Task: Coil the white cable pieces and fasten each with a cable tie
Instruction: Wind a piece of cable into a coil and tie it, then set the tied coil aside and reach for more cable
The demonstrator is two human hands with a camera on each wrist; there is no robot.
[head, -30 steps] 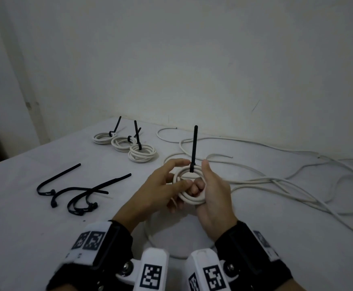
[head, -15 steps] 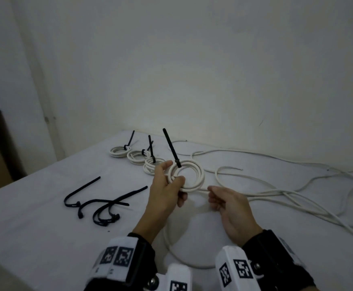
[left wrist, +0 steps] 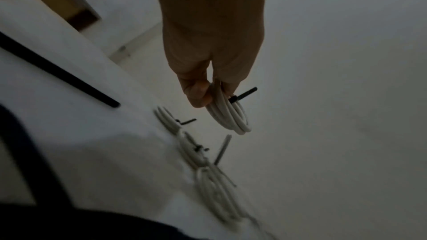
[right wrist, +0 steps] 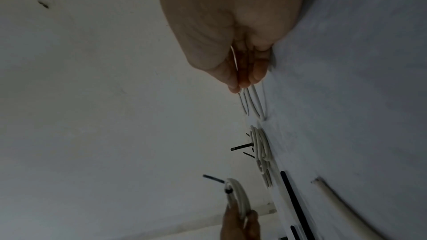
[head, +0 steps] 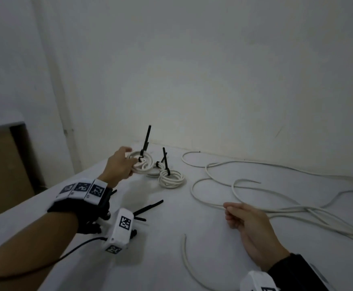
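Note:
My left hand (head: pixel 132 162) (left wrist: pixel 212 92) grips a tied white coil (head: pixel 148 163) (left wrist: pixel 233 118) by its rim, held just above the row of tied coils (head: pixel 172 179) (left wrist: pixel 191 152) at the back left of the table. Its black tie tail (head: pixel 146 139) (left wrist: pixel 243 95) sticks up. My right hand (head: pixel 227 207) (right wrist: pixel 239 87) sits low on the table at the right. A strand of the loose white cable (head: pixel 322 222) runs in between its thumb and curled fingertips. The held coil (right wrist: pixel 238 196) also shows in the right wrist view.
Spare black ties (head: pixel 148 206) (left wrist: pixel 57 70) lie near my left wrist, partly hidden by it. A short curved cable piece (head: pixel 185 259) lies at the table's front. Loose cable loops spread along the wall at the right. A brown cabinet (head: pixel 3 164) stands beyond the table's left edge.
My right hand let go of the coil and dropped onto the loose cable. My left hand carried the tied coil away to the back left, over the other coils.

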